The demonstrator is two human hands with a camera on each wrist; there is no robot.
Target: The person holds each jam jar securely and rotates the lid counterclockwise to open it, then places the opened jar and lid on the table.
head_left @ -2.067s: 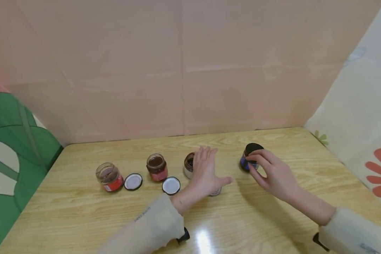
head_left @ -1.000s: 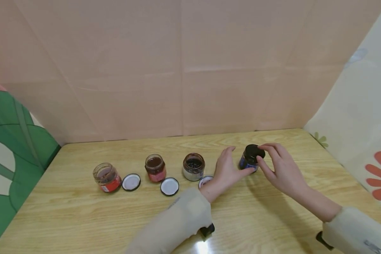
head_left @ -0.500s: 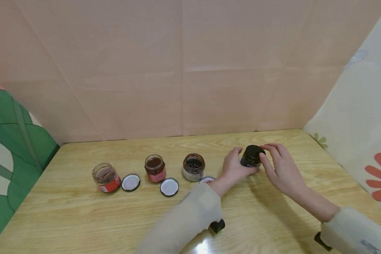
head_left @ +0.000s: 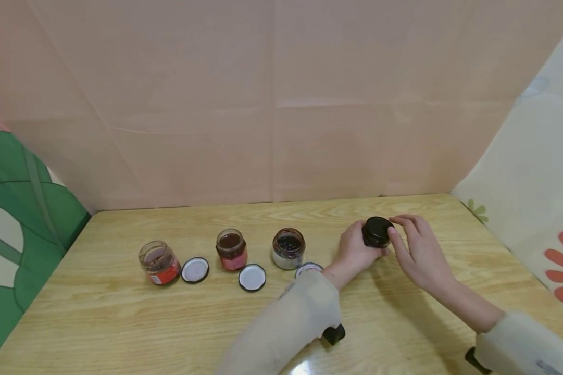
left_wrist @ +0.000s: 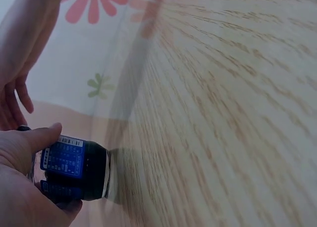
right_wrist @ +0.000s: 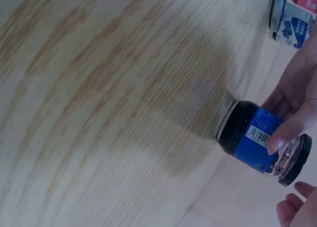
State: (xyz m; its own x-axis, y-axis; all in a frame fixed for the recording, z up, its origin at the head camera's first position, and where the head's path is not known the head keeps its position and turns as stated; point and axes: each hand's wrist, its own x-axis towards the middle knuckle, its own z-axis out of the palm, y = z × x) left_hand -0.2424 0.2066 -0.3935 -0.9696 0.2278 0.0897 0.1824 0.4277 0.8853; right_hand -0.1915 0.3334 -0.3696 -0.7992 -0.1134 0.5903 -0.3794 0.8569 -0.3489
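Observation:
My left hand (head_left: 354, 249) wraps around the side of a small glass jam jar (right_wrist: 253, 138) with a blue label and dark contents. A black lid (head_left: 377, 230) covers its top. In the left wrist view the jar's base is close over the table, with its shadow beside it. On the other side, my right hand (head_left: 421, 255) hovers with thumb and fingers bent loosely at the lid's edge. A small gap shows between those fingertips (right_wrist: 303, 188) and the lid in the right wrist view.
Three uncapped jars stand in a row to the left: one with a red label (head_left: 165, 272), one pink (head_left: 234, 260), one white (head_left: 287, 259). Their lids (head_left: 195, 270) lie upturned beside them; the left sleeve partly covers one. A pink sheet (head_left: 272, 104) backs the wooden table (head_left: 122, 312).
My left hand has moved right, from over the white-label jar to the blue-label jar, and now grips it. My right hand stays by that jar's lid.

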